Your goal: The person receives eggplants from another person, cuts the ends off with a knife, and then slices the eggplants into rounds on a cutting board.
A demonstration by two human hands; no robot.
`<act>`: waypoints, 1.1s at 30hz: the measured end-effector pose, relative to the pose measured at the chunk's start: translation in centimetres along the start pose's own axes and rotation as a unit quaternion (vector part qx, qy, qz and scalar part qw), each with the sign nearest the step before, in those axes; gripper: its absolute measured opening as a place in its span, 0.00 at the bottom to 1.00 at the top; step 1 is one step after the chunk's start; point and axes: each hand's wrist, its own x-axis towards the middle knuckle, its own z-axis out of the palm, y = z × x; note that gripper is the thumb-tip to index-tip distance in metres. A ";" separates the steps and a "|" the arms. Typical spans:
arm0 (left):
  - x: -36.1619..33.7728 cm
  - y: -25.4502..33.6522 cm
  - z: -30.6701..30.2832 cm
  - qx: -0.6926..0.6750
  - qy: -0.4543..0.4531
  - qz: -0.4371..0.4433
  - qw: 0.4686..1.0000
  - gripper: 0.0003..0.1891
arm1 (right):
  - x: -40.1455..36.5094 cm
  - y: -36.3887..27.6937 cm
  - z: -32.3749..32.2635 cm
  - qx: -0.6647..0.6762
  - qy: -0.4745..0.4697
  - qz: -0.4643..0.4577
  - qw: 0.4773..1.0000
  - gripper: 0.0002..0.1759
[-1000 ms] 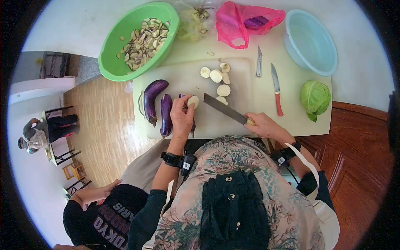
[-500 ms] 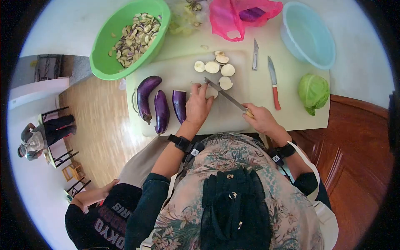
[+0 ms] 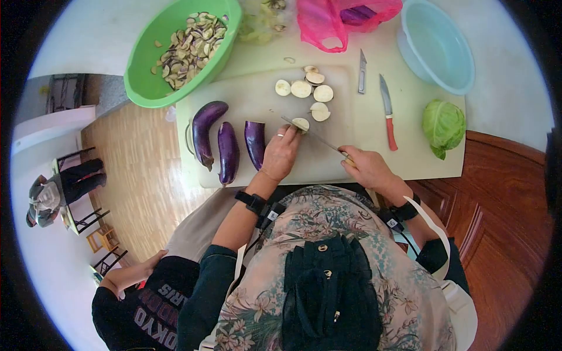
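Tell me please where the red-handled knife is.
Head view: the red-handled knife lies right of the cutting board, between a small grey blade and the cabbage.

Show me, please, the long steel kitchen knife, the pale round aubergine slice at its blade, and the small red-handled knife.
long steel kitchen knife [image 3: 319, 140]: head view, middle of the blade.
pale round aubergine slice [image 3: 301, 123]: head view, its cut face.
small red-handled knife [image 3: 390, 130]: head view, the red handle.

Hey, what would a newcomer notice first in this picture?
Likely the hands on the cutting board: the right hand grips a long knife, its blade beside a pale eggplant slice that the left hand touches. Then the purple eggplants left of them, and the green bowl of slices at top left.
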 end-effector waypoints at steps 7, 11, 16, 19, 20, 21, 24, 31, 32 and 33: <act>0.1 -0.1 0.1 0.007 -0.010 -0.001 1.000 0.19 | -0.1 -0.6 -0.4 -0.051 -0.016 -0.005 0.999 0.17; 0.3 0.0 0.0 -0.006 -0.011 -0.010 1.000 0.19 | 0.1 -0.8 -0.5 -0.055 -0.030 0.004 0.998 0.17; 0.2 0.1 -0.3 -0.014 -0.033 -0.029 0.999 0.18 | 0.6 -0.6 -0.1 -0.047 -0.037 0.001 0.998 0.16; 0.4 0.1 -0.2 -0.022 -0.020 -0.024 0.999 0.18 | 1.7 -0.6 0.4 -0.044 -0.044 0.021 0.998 0.16; 0.4 0.0 0.0 -0.020 0.003 -0.012 1.000 0.17 | 2.0 -0.6 0.6 -0.044 -0.042 0.022 0.998 0.16; 0.5 -0.1 0.1 -0.018 0.027 0.002 0.999 0.17 | 2.2 -0.7 0.7 -0.041 -0.042 0.024 0.998 0.17; 0.7 0.2 0.2 -0.016 0.013 -0.013 1.000 0.16 | 2.3 -0.8 0.4 -0.044 -0.028 0.025 0.998 0.17; 0.7 0.2 0.5 -0.063 0.063 -0.069 0.994 0.14 | 1.4 0.1 1.7 0.048 0.073 0.039 0.995 0.19; 0.9 0.0 0.5 -0.085 0.073 -0.070 0.991 0.14 | 0.9 0.0 1.5 0.047 0.072 0.035 0.996 0.19; 1.1 -0.2 0.6 -0.107 0.085 -0.071 0.988 0.14 | 0.4 0.0 1.1 0.102 0.060 0.081 0.990 0.20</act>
